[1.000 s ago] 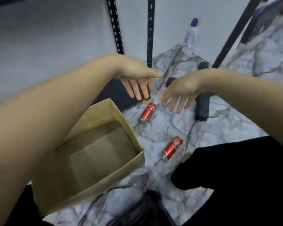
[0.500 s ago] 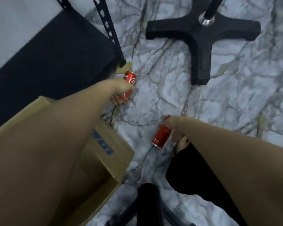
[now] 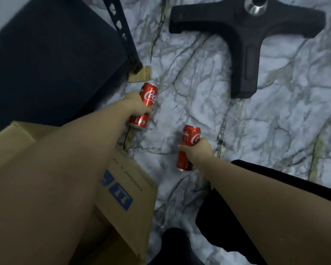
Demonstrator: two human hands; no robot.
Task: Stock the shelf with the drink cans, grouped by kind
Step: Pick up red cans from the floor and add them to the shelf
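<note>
Floor [image 3: 275, 131]: white marble with dark veins, filling the middle and right of the frame.
Shelf [image 3: 46, 54]: dark board in the upper left, with a black perforated upright [image 3: 122, 35] running down its right edge to the floor.
Cardboard box [image 3: 126, 188]: brown, lower left, blue print on its side, partly hidden by the left forearm.
Stand base [image 3: 245, 41]: black cross-shaped foot with a metal collar, upper right, well apart from both cans.
Left hand [image 3: 135, 107]: centre-left, fingers curled round the middle of the left can, gripping it.
Right hand [image 3: 197, 152]: just below centre, fingers wrapped round the right can, gripping it.
Left can [image 3: 148, 96]: red cola can, lying lengthwise just beside the shelf's corner; whether it touches the floor cannot be told.
Right can [image 3: 190, 134]: red cola can, lengthwise, lower right of the left can, near the box corner; floor contact unclear.
Cardboard scrap [image 3: 141, 74]: small piece beneath the foot of the upright, just above the left can.
</note>
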